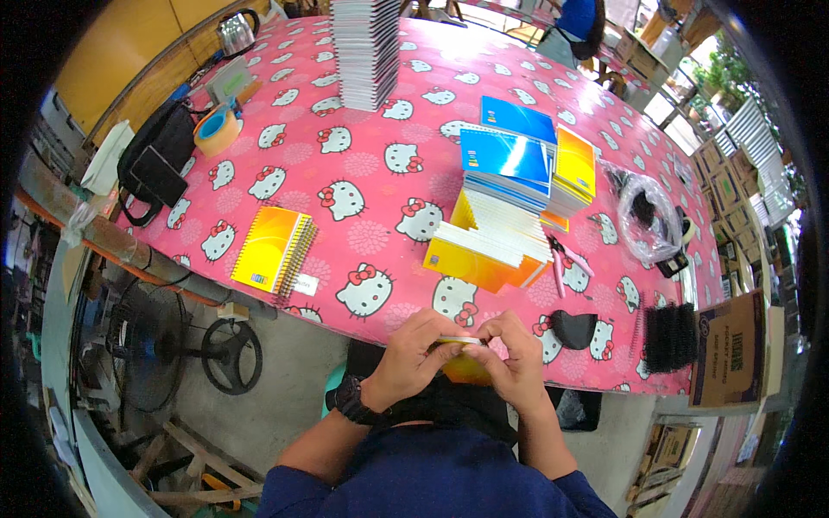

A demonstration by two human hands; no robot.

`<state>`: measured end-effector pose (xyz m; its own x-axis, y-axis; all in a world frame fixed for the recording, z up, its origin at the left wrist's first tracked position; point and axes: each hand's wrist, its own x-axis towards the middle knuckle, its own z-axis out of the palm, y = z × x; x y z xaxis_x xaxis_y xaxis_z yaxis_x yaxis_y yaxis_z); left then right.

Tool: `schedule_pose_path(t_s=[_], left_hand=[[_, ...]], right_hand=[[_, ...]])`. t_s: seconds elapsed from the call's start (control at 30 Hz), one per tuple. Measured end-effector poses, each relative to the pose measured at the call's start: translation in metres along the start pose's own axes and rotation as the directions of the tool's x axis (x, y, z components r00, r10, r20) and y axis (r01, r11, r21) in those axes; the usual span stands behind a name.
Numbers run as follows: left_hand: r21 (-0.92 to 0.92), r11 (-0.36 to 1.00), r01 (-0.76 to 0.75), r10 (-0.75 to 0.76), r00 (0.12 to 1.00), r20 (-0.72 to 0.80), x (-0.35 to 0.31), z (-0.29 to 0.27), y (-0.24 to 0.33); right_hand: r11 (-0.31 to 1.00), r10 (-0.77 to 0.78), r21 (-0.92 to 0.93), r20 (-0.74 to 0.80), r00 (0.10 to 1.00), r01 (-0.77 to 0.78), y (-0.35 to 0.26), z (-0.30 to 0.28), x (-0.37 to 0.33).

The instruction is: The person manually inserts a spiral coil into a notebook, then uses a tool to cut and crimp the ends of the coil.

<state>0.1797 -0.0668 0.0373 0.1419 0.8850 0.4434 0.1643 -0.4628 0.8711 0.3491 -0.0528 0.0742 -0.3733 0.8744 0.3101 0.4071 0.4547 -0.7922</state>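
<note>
L hand (416,350): yellow pad (466,371) gripped at upper edge betw. thumb & fingers; black watch (350,401) worn on wrist.
R hand (515,356): same edge pinched betw. thumb & fingers, opp. L hand.
Yellow pad location: held in front of body, at near table edge; partly hidden by hands.
Pink tablecloth (371,233): patterned w/ white cat faces.
Pad block (475,263): yellow-covered, set just beyond hands.
Blue notebooks (505,160): stacked behind block, w/ yellow notebooks (576,164) placed alongside, R.
Pink-handled pliers (558,269): laid just R of block; black item (574,331) seen nearer, ID unclear.
Black coils (669,337): bunched by cardboard box (730,354), far R.
Spiral notebooks (268,246): piled at L.
Tall stack (367,65): set toward far side.
Orange tape roll (223,142): placed by black bag (160,138), far L.
</note>
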Motion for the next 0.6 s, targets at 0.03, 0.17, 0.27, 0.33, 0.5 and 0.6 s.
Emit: schedule_pose_path(t_s=[0.03, 0.17, 0.27, 0.33, 0.5, 0.6], left_hand=[[0.002, 1.0, 0.024, -0.023, 0.999, -0.028, -0.003, -0.002, -0.003], [-0.051, 0.988, 0.146, -0.15, 0.986, -0.077, -0.011, -0.008, -0.002], [-0.006, 0.986, 0.168, -0.167, 0.982, -0.09, -0.016, -0.017, -0.002], [-0.045, 0.974, 0.224, -0.227, 0.967, -0.115, -0.02, -0.022, 0.001], [0.053, 0.962, 0.268, -0.26, 0.958, -0.123, -0.028, -0.041, 0.0], [0.041, 0.955, 0.293, -0.285, 0.949, -0.136, -0.03, -0.046, 0.003]], right_hand=[[1.0, -0.02, 0.02, 0.003, 1.0, 0.02, -0.001, 0.003, 0.003], [0.986, -0.161, -0.03, 0.006, 0.987, 0.161, 0.003, 0.016, 0.008], [0.977, -0.209, -0.027, 0.065, 0.976, 0.211, 0.005, 0.02, 0.011], [0.972, -0.232, -0.012, 0.07, 0.97, 0.233, 0.003, 0.026, 0.014], [0.977, -0.196, 0.106, 0.103, 0.975, 0.185, -0.009, 0.032, 0.021], [0.974, -0.222, 0.076, 0.129, 0.967, 0.213, -0.01, 0.035, 0.021]])
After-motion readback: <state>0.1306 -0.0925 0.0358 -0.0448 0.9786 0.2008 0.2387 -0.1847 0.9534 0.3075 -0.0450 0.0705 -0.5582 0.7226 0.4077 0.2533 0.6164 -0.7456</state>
